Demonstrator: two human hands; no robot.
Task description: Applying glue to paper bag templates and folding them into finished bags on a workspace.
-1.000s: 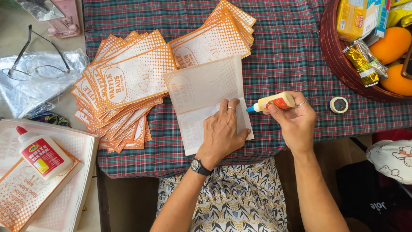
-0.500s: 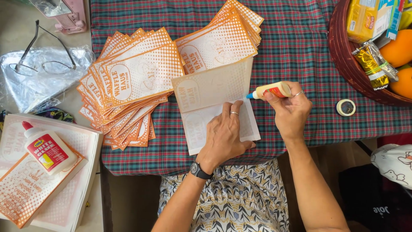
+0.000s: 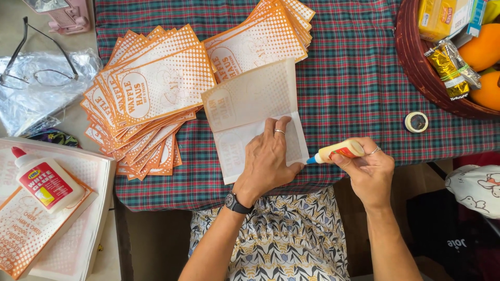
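Note:
A folded white paper sheet (image 3: 250, 104) with faint orange print lies face down on the plaid tablecloth (image 3: 354, 78). My left hand (image 3: 268, 161) presses flat on its lower half, fingers spread, a ring and a wristwatch on it. My right hand (image 3: 367, 169) grips a small yellow glue bottle (image 3: 338, 152) with a red label. Its blue tip touches the sheet's lower right edge, beside my left thumb.
Two fanned stacks of orange printed paper bags (image 3: 146, 99) lie left and behind the sheet. A tape roll (image 3: 416, 122) and a dark basket (image 3: 416, 62) of oranges and packets sit right. A white glue bottle (image 3: 44, 182) rests on sheets at left, near glasses (image 3: 36, 73).
My right hand has brought the glue bottle down the sheet's right edge, from near the fold to the lower corner. My left hand stays pressed on the sheet.

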